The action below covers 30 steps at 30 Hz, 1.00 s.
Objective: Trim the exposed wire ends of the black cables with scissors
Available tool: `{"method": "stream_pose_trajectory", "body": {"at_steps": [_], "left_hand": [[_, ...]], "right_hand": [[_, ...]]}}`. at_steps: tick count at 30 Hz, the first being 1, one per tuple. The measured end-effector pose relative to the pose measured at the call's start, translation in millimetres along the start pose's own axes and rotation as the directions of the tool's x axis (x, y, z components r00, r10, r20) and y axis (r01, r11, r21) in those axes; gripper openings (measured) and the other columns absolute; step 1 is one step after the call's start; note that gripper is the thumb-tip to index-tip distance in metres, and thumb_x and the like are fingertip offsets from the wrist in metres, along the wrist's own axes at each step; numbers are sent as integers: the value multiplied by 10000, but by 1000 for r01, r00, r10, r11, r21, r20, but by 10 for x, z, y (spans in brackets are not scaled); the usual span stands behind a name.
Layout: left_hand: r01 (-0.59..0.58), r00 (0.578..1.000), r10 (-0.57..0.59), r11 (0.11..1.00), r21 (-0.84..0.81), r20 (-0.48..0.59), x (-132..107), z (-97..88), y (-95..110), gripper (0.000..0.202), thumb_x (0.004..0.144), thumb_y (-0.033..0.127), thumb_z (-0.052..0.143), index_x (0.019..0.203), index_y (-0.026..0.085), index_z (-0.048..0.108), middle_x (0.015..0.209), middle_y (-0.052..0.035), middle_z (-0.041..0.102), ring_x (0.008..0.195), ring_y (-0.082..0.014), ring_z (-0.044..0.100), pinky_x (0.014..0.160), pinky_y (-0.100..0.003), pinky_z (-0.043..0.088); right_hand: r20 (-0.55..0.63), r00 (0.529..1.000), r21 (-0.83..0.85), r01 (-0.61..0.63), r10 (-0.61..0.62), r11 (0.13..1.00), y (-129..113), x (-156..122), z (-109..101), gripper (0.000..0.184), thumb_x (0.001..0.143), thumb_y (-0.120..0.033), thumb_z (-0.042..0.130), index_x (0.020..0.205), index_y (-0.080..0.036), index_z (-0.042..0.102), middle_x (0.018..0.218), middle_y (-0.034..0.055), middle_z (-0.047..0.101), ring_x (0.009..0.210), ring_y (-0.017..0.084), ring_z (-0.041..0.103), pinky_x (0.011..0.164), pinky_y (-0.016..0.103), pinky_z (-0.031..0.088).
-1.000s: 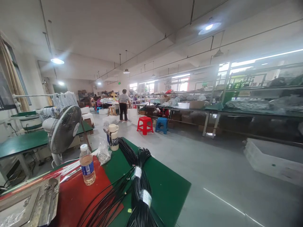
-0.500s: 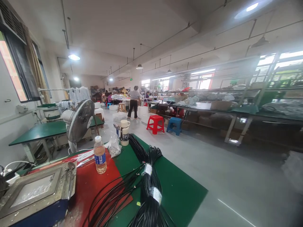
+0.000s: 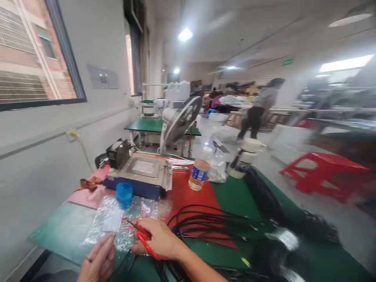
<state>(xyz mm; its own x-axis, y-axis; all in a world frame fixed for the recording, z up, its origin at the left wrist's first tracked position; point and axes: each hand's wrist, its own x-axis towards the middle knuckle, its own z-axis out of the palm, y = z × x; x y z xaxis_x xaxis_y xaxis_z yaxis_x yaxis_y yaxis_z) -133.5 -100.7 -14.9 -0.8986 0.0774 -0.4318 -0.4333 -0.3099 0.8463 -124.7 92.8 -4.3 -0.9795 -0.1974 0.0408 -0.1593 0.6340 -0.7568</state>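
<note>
My right hand (image 3: 160, 239) is closed around red-handled scissors (image 3: 143, 238), whose dark blades point up and left over a clear plastic sheet (image 3: 96, 223). Small red bits lie scattered on that sheet. To the left, my left hand (image 3: 98, 259) has its thumb and fingers pinched together near the sheet's front edge; what they hold, if anything, I cannot make out. A blue round cup (image 3: 124, 196) stands on the sheet beyond the hands. Black cables (image 3: 199, 219) spread over the table right of my right hand, and some pass beneath it.
Behind the cup sits a metal-topped blue machine (image 3: 143, 172). A bottle (image 3: 199, 174), a bag of small pieces (image 3: 217, 168) and a cream flask (image 3: 246, 156) stand along the far side. Beyond are a fan (image 3: 183, 119), a red stool (image 3: 323, 174) and a standing person (image 3: 260, 107).
My view has swung left, bringing the wall, the window and the table's left part into sight. Both hands have come into view, the right one with scissors.
</note>
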Motion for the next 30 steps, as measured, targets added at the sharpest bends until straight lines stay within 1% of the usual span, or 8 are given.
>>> {"method": "stream_pose_trajectory", "body": {"at_steps": [2, 5, 8, 10, 15, 19, 24, 30], "left_hand": [[-11, 1000, 10, 998, -61, -18, 20, 33, -7, 395, 435, 331, 841, 732, 168, 639, 483, 56, 521, 365, -55, 379, 332, -172, 269], [-42, 999, 42, 994, -100, -2, -25, 85, -9, 385, 455, 359, 837, 707, 153, 630, 468, 78, 467, 355, 0, 249, 346, -139, 187], [-60, 997, 64, 995, -84, 48, -29, 97, -34, 371, 545, 405, 795, 743, 142, 623, 451, 90, 439, 353, 13, 199, 358, -137, 127], [-81, 996, 83, 996, -48, 46, 15, 94, -74, 395, 574, 446, 767, 778, 141, 621, 429, 90, 446, 338, 12, 185, 358, -147, 98], [-100, 993, 103, 994, 43, -66, 115, 133, -179, 572, 440, 602, 747, 731, 126, 623, 327, 89, 411, 298, 7, 132, 341, -172, 33], [-150, 985, 154, 987, 55, -78, 46, 193, -167, 518, 504, 570, 742, 741, 123, 634, 348, 77, 431, 326, -3, 156, 350, -161, 61], [-147, 985, 154, 985, 86, -78, -20, 214, -131, 509, 508, 565, 742, 748, 127, 640, 365, 81, 420, 333, -10, 167, 352, -156, 72], [-172, 981, 182, 975, 137, -65, 13, 201, -135, 476, 533, 542, 738, 722, 118, 633, 367, 86, 387, 373, -43, 304, 383, -149, 180]], "right_hand": [[58, 998, -55, -16, 19, 998, -40, -35, 7, 398, 696, -539, 620, 629, -170, 486, 621, -63, 413, 589, 76, 355, 511, 204, 190], [120, 993, -100, -10, 22, 995, -70, -79, 61, 423, 736, -557, 556, 597, -169, 463, 585, -63, 393, 565, 74, 335, 504, 208, 179], [135, 991, -113, 8, 7, 994, -69, -86, 128, 424, 743, -558, 539, 594, -170, 456, 585, -61, 396, 557, 73, 324, 506, 208, 182], [123, 992, -122, 6, 9, 992, -69, -81, 155, 419, 750, -547, 534, 589, -169, 454, 581, -60, 393, 554, 74, 319, 511, 209, 186], [112, 993, -105, -9, 20, 994, -82, -78, 165, 404, 759, -519, 528, 577, -164, 463, 576, -54, 392, 552, 76, 334, 517, 212, 202], [109, 994, -40, -25, 29, 999, -72, -75, 159, 421, 743, -502, 555, 538, -161, 419, 549, -61, 337, 529, 69, 306, 492, 215, 182], [129, 991, 69, -24, 15, 997, -49, -73, 163, 458, 741, -508, 560, 513, -160, 372, 548, -59, 301, 522, 65, 287, 471, 215, 168], [117, 992, 101, -59, 47, 993, -58, -75, 150, 456, 691, -474, 637, 502, -156, 371, 523, -67, 291, 498, 55, 275, 452, 212, 158]]}}
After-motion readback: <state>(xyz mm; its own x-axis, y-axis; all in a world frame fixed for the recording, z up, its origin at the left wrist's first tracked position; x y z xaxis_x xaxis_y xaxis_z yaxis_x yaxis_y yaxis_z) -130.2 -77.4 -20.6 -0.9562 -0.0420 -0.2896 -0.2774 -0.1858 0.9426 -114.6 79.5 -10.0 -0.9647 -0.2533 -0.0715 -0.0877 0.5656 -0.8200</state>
